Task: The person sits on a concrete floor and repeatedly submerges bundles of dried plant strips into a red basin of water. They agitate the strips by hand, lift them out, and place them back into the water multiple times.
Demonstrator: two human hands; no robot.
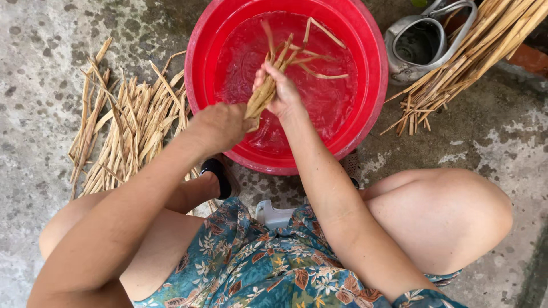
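Currently both hands work one bundle of dried reed strips [268, 85] over the red plastic basin [365, 108], which holds shallow water. Left hand [220, 124] is clenched round the bundle's lower end, right hand [282, 91] wraps it just above, fingers closed on the stalks; the upper ends fan out loose over the water. Risks, as I judge them: strips look stiff and brittle, so a hard twist between the two fists could snap them; loose ends could slip free and drop in the water; pressing on the near rim could tip the basin and spill onto the concrete floor [34, 45]. Room: the basin sits close between the knees, its near rim almost against a black sandal [220, 177]. Left side is taken by a pile of flat strips [123, 134] touching the basin wall. Right side has a metal kettle [419, 45] just beside the rim and a sheaf of reed stalks [456, 68] lying partly over it. Open floor only far left and lower right.
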